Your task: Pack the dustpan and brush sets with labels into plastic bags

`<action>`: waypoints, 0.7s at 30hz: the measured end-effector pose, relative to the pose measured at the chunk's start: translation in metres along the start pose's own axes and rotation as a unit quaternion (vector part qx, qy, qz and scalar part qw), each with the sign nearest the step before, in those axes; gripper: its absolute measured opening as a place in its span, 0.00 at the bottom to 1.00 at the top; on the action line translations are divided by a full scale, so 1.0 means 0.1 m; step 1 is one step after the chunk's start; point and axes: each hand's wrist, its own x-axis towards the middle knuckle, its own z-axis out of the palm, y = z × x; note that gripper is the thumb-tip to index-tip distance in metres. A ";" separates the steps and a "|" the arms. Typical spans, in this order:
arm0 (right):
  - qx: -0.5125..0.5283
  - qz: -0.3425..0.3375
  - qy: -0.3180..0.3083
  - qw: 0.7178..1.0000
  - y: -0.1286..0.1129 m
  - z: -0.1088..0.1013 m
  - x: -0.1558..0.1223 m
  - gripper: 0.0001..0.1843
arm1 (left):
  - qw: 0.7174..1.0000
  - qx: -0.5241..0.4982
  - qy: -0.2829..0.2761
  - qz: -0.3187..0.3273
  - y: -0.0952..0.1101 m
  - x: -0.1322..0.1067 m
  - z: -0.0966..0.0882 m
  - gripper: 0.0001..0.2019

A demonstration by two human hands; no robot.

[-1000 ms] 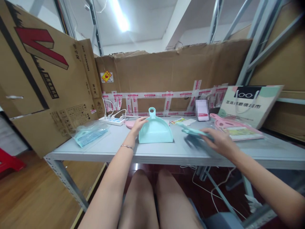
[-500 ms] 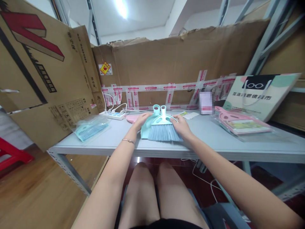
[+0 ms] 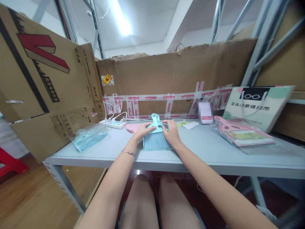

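A light-blue hand brush (image 3: pixel 156 141) lies over a mint-green dustpan (image 3: pixel 153 116) near the front of the table, bristles toward me. Their handles nearly line up at the back, and the brush covers most of the pan. My left hand (image 3: pixel 142 131) grips the left side, its thumb across the top of the brush. On the opposite side, my right hand (image 3: pixel 172 133) is closed around the right edge of brush and pan, fingertips by the brush's shoulder. Behind my left hand, a pink dustpan-like piece (image 3: pixel 132 128) is partly hidden.
A bagged blue brush set (image 3: pixel 90 141) lies at the left, a bagged pink set (image 3: pixel 245 132) at the right. Along the back are a power strip (image 3: pixel 114 123), paper cards (image 3: pixel 190 125), a phone (image 3: pixel 206 112) and a paper bag (image 3: pixel 257 108). Cardboard (image 3: pixel 152 73) walls the back.
The brush has shifted left over the dustpan, so the two now overlap almost fully. My hands have come closer together, and my left thumb now lies over the brush. The camera view has tilted up.
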 end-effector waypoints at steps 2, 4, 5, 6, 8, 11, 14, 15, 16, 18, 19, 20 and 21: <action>-0.012 -0.004 0.006 1.000 0.02 -0.02 -0.01 0.10 | 1.000 0.007 0.009 0.002 0.00 0.01 0.01 0.20; -0.021 0.005 0.012 1.000 0.04 -0.03 0.00 0.12 | 1.000 0.013 0.011 0.001 -0.01 0.02 0.03 0.18; -0.023 0.012 0.011 1.000 0.06 -0.03 0.02 0.14 | 1.000 0.016 0.012 0.000 -0.02 0.02 0.03 0.17; -0.022 0.019 0.005 1.000 0.09 -0.03 0.06 0.15 | 1.000 0.020 0.016 -0.001 -0.02 0.03 0.03 0.16; -0.015 0.032 -0.027 0.999 0.13 -0.03 0.16 0.16 | 0.999 0.028 0.032 -0.005 -0.02 0.04 0.02 0.14; 0.008 0.048 -0.108 0.993 0.17 -0.07 0.35 0.18 | 0.996 0.043 0.073 0.001 -0.01 0.07 -0.01 0.14; 0.043 0.039 -0.190 0.980 0.15 -0.12 0.46 0.18 | 0.993 0.053 0.100 0.028 0.02 0.09 -0.04 0.13; 0.054 0.031 -0.205 0.977 0.13 -0.14 0.47 0.18 | 0.992 0.055 0.104 0.039 0.03 0.09 -0.05 0.13; 0.063 0.023 -0.211 0.975 0.10 -0.16 0.46 0.17 | 0.992 0.056 0.106 0.049 0.05 0.09 -0.05 0.13; 0.075 0.011 -0.203 0.976 0.05 -0.19 0.42 0.18 | 0.991 0.052 0.107 0.065 0.09 0.08 -0.05 0.13; 0.079 0.006 -0.191 0.978 0.03 -0.21 0.40 0.18 | 0.991 0.048 0.106 0.072 0.11 0.07 -0.05 0.13; 0.084 0.001 -0.178 0.980 0.01 -0.22 0.37 0.19 | 0.990 0.048 0.104 0.082 0.13 0.06 -0.05 0.14; 0.088 -0.006 -0.165 0.982 -0.01 -0.23 0.34 0.19 | 0.989 0.054 0.102 0.093 0.14 0.05 -0.05 0.15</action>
